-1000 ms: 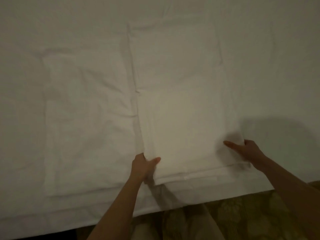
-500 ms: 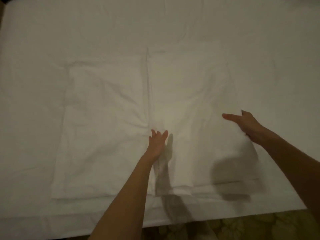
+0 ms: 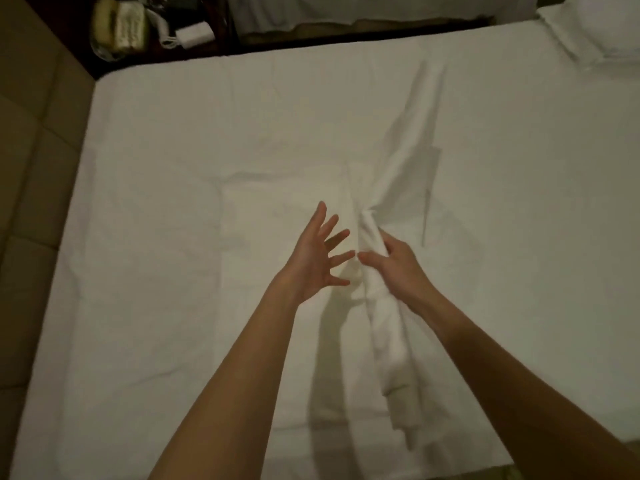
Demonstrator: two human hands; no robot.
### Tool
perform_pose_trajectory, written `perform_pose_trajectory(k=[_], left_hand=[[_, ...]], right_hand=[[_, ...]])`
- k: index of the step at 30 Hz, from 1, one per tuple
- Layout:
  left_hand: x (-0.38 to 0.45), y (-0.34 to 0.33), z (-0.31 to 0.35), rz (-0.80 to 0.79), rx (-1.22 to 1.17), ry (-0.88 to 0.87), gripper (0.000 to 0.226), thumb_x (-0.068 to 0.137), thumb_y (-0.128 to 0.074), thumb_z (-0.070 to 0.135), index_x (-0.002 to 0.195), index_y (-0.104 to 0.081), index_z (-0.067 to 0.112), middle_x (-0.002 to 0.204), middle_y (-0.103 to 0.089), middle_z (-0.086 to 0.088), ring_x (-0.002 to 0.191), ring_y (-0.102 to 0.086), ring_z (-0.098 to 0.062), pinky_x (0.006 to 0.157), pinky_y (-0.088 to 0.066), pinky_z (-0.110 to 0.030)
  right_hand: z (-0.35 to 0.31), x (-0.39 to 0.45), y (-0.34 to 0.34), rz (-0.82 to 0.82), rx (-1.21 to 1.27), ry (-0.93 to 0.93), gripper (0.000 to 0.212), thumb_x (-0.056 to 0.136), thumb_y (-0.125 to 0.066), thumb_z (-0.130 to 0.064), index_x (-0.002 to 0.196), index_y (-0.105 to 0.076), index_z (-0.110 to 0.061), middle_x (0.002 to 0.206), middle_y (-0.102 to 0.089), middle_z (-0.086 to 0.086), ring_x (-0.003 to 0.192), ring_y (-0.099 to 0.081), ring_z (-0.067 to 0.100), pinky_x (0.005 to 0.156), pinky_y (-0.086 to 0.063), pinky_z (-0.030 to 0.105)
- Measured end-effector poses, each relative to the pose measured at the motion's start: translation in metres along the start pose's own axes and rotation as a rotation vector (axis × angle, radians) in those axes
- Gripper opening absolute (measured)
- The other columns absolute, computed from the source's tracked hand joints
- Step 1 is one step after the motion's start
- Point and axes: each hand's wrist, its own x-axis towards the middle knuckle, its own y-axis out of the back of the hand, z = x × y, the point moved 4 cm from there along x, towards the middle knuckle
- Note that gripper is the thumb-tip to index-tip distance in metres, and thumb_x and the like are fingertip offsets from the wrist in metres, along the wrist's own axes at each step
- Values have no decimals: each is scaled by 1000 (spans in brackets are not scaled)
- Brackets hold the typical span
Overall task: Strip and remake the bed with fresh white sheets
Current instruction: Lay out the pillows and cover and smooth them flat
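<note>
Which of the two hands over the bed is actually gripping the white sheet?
The right hand: its fingers are curled round a bunched ridge of the white sheet. The left hand is spread open beside it, holding nothing.

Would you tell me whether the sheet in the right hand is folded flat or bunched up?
Bunched up. The right hand grips the sheet in a gathered, hanging ridge; the left hand is spread open beside it.

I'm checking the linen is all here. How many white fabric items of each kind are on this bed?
Fitted sheet on the mattress: 1
Folded sheet, partly gathered in the right hand: 1
Pillow, far right corner: 1
Total: 3
</note>
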Motion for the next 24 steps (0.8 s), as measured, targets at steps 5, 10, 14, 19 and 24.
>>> perform_pose_trajectory(k=[5,10,14,19,24], left_hand=[[-19,70,34,23,92,-31,57,78,-53,62,113,-61,18,97,-65,1,82,-65,-17,69,-52,-31],[-9,194,15,468,301,-38,43,89,-64,29,126,-57,8,114,-68,-13,97,-66,-29,77,-53,-35],[-6,267,-52,616,354,179,44,90,-64,23,128,-54,4,124,-62,-15,106,-62,-32,89,-51,-40],[-11,269,-72,705,568,107,52,90,-64,24,133,-46,1,129,-56,-16,115,-55,-34,98,-46,-45],[-27,271,-83,619,614,188,69,75,-73,42,129,-54,4,124,-61,-14,111,-59,-33,97,-48,-43]], right_hand=[[-30,8,-112,-77,-17,93,57,88,-58,-17,143,-46,-26,123,-65,3,112,-61,19,98,-47,34],[-17,10,-221,-471,-214,21,75,93,-54,-13,154,-12,-27,113,-64,0,90,-62,16,88,-51,35],[46,15,-245,-568,-336,-189,65,95,-54,-23,152,-22,-20,140,-51,9,124,-50,26,103,-40,32],[98,37,-188,-105,-310,-200,34,89,-56,-9,122,-61,-13,92,-63,4,90,-57,18,88,-41,24],[97,42,-100,403,-506,-134,37,83,-68,-15,118,-59,-8,119,-53,15,110,-49,31,90,-43,45]])
